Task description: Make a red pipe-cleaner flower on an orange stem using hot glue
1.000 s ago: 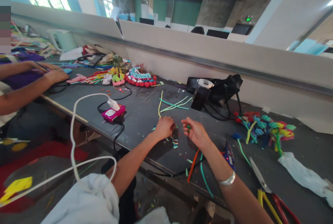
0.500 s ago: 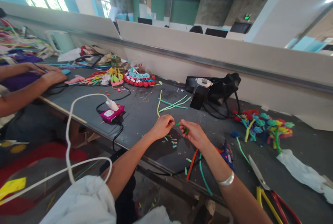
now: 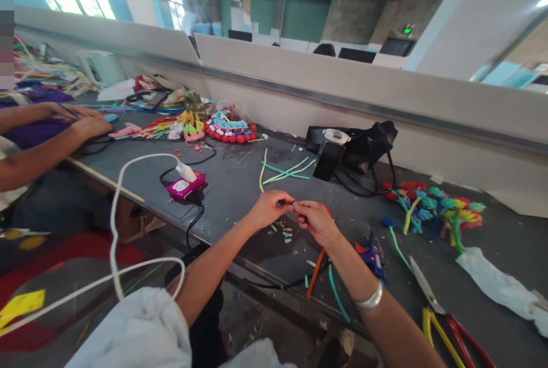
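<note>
My left hand (image 3: 269, 207) and my right hand (image 3: 314, 219) meet fingertip to fingertip just above the dark table (image 3: 240, 185). Both are closed in a pinch on one small piece between them, too small to name; a bit of red shows beside my right hand. Small coloured scraps (image 3: 286, 234) lie on the table under the hands. An orange pipe cleaner (image 3: 315, 272) and a teal pipe cleaner (image 3: 337, 295) lie below my right wrist, which wears a silver bangle (image 3: 370, 299).
Blue glue gun (image 3: 374, 255) and yellow-and-red-handled scissors (image 3: 436, 311) lie right of my arm. Pipe-cleaner flowers (image 3: 436, 208) sit further right, a black bag (image 3: 363, 148) behind. Green and yellow stems (image 3: 285, 171), a pink power strip (image 3: 186, 186) and another person's arms (image 3: 51, 134) are on the left.
My two hands have drawn together: they were a little apart a second ago and now touch at the fingertips. The green piece seen in my right hand is now hidden.
</note>
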{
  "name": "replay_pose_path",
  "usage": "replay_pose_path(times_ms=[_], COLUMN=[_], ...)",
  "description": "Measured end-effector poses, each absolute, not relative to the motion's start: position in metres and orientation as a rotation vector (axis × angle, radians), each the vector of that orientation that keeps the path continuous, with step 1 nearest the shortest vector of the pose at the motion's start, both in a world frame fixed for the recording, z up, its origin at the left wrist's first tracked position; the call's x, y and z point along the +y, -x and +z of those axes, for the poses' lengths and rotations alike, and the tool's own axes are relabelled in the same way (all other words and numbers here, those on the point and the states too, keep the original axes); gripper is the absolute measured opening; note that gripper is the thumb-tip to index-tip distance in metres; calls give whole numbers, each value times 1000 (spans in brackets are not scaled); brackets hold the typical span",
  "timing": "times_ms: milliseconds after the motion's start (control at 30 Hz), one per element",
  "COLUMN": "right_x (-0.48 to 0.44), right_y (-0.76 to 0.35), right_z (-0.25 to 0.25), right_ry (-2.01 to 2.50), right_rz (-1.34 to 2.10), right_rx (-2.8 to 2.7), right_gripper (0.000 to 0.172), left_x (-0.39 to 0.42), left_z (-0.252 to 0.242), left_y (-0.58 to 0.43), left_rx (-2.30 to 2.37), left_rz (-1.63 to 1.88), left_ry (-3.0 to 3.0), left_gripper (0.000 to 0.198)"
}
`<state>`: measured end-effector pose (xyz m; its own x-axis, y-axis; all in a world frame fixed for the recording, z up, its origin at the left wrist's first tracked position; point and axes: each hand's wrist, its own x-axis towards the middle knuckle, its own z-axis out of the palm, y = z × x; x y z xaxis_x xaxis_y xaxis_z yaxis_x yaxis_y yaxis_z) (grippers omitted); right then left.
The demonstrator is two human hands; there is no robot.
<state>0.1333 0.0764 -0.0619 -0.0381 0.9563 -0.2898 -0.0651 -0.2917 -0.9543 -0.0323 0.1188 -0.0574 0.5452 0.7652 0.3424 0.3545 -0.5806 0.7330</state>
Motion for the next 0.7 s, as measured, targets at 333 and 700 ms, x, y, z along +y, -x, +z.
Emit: replay_pose_path(times_ms=[333,700], right_x=[76,72], right_y=[-137,-142], right_z=[-62,-44], right_ry=[1236,898], right_rz=[1409,1694], right_rx=[-871,-621], right_gripper=[17,14], left_x=[131,140], left_z=[-48,-57], left_y=[55,76], left_rx=[1013,1196], left_rz=[818,503], left_ry=[-2349,-2498], left_gripper=[14,17])
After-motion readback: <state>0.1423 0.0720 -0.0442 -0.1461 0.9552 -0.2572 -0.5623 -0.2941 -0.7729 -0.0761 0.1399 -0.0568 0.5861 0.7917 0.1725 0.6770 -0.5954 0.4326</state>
